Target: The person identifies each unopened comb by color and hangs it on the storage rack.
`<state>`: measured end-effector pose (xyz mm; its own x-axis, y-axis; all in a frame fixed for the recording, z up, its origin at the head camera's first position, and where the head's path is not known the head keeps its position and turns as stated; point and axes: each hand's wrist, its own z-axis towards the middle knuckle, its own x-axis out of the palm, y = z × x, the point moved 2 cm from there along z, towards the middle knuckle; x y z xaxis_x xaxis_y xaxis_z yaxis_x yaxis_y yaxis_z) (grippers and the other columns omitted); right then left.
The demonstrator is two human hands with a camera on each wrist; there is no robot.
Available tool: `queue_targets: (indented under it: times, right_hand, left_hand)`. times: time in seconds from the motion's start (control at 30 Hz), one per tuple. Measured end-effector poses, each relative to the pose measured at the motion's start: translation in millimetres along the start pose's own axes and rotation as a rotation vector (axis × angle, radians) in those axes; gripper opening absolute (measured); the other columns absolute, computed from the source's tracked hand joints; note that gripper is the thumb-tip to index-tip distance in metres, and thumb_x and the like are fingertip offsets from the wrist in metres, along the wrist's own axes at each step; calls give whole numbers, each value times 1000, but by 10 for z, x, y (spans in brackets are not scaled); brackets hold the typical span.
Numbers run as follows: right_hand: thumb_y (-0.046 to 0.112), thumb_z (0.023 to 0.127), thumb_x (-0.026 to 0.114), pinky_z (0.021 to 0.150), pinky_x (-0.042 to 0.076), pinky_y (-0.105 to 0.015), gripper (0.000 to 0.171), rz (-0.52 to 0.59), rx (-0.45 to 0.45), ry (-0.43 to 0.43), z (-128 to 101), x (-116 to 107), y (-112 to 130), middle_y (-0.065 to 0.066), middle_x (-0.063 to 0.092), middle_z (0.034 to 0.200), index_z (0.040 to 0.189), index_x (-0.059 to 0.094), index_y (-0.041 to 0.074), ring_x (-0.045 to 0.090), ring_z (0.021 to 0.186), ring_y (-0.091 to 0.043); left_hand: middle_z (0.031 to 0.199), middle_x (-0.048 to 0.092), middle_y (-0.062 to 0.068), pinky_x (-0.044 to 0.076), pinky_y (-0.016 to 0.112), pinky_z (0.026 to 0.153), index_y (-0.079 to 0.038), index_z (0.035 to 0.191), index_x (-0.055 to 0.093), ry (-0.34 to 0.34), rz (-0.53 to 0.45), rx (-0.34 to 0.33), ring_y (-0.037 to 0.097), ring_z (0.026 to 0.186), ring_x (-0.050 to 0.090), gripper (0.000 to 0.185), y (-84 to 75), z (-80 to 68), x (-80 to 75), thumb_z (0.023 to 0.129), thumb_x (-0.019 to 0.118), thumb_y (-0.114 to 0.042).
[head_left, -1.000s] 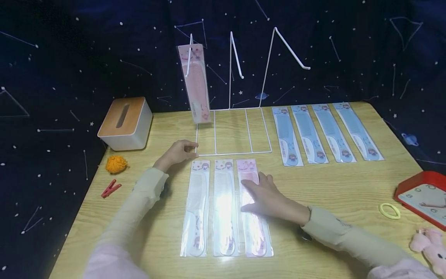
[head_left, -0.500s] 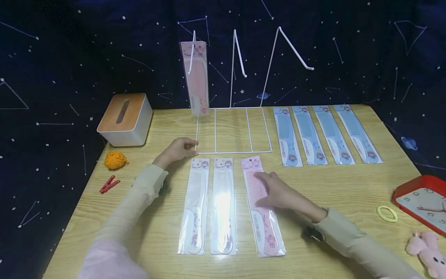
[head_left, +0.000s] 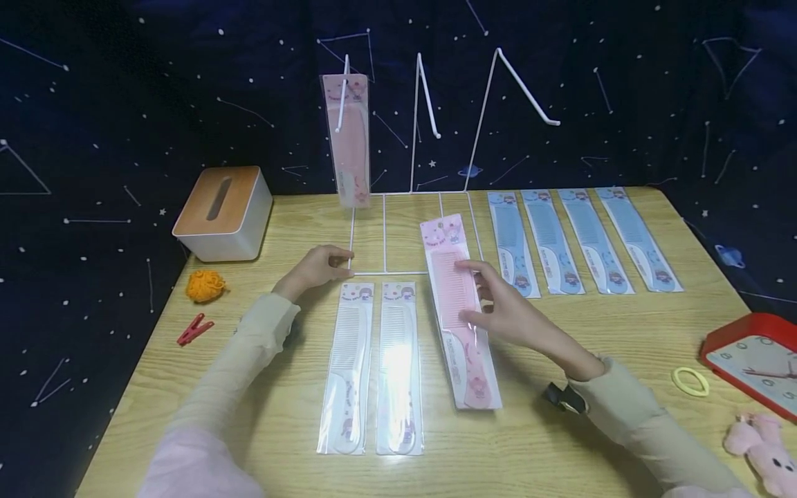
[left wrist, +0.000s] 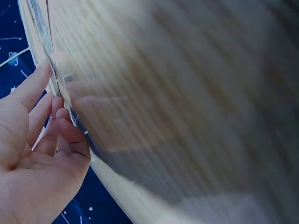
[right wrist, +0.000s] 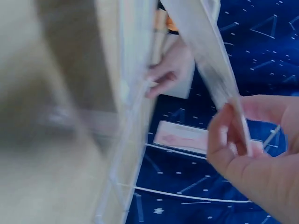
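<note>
My right hand (head_left: 519, 311) grips a pink comb in a clear packet (head_left: 453, 287) by its long sides, tilted above the table. The right wrist view shows that packet (right wrist: 217, 58) edge-on between thumb and fingers. My left hand (head_left: 317, 268) pinches the front left corner of a white wire display rack (head_left: 411, 273); in the left wrist view its fingers (left wrist: 72, 130) are bent at the table edge. On the rack's left hook hangs another packaged pink comb (head_left: 350, 142). Two packaged white combs (head_left: 346, 366) lie side by side in front of the rack.
Several packaged blue combs (head_left: 510, 242) lie in a row at the back right. A tissue box (head_left: 230, 214), orange yarn ball (head_left: 205, 286) and red clothespin (head_left: 195, 329) stand left. A red clock (head_left: 753, 360), yellow ring (head_left: 690, 381) and pink plush toy (head_left: 762, 449) are right.
My right hand has slid the pink comb packet right, away from the white ones, then lifted it off the table toward the rack. My left hand has stayed at the rack corner.
</note>
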<state>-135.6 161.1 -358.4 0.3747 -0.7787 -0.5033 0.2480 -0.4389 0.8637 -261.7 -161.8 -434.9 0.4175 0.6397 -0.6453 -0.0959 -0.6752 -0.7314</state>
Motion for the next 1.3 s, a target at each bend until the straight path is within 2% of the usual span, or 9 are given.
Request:
queue_targets:
  times: [0.1,0.27,0.4,0.67,0.9,1.13,1.3]
  right_hand:
    - [-15,80,61,81,57,-35,70,79,-97,-19,136,-26,159,-23,48,119,141,31,2,59,103,-35]
    - [-16,80,56,86,53,-45,70,156,-218,-25,376,-29,456,-20,40,139,143,32,4,53,112,-37]
    - [-13,80,52,84,54,-47,72,173,-250,-22,550,-25,688,-14,32,149,146,32,9,49,117,-35]
    - [-12,78,49,73,59,-40,76,115,-279,2,865,-44,988,-12,34,147,147,34,17,51,107,-32]
    - [-11,77,50,73,58,-39,77,39,-254,-2,1012,-59,1027,-13,37,145,147,34,18,53,105,-31]
    - [-8,80,55,71,58,-37,76,-18,-224,-45,1250,-58,937,-13,42,141,147,34,20,55,101,-28]
    - [-5,82,59,76,57,-37,75,9,-202,-61,1529,-32,833,-16,44,134,148,31,20,55,100,-27]
  left_hand:
    - [136,52,19,39,42,107,1,131,54,-1,2,-5,33,126,47,49,3,4,-6,87,69,-13]
    - [135,53,18,41,41,106,1,130,54,-9,34,5,33,123,50,49,28,23,1,87,70,-15]
    - [132,56,18,43,40,104,2,129,56,-19,54,22,32,120,53,48,46,47,16,86,71,-16]
    - [131,56,19,43,40,104,3,128,56,-25,42,26,32,119,53,48,34,35,13,85,71,-14]
    - [126,60,19,47,38,99,1,124,59,-27,38,81,31,113,56,49,28,17,-7,84,74,-22]
    - [132,56,18,43,41,104,1,129,56,-20,65,22,33,119,53,48,31,49,-1,86,71,-15]
    - [131,56,18,44,41,102,0,128,56,-20,71,19,32,117,54,49,38,49,8,85,72,-16]
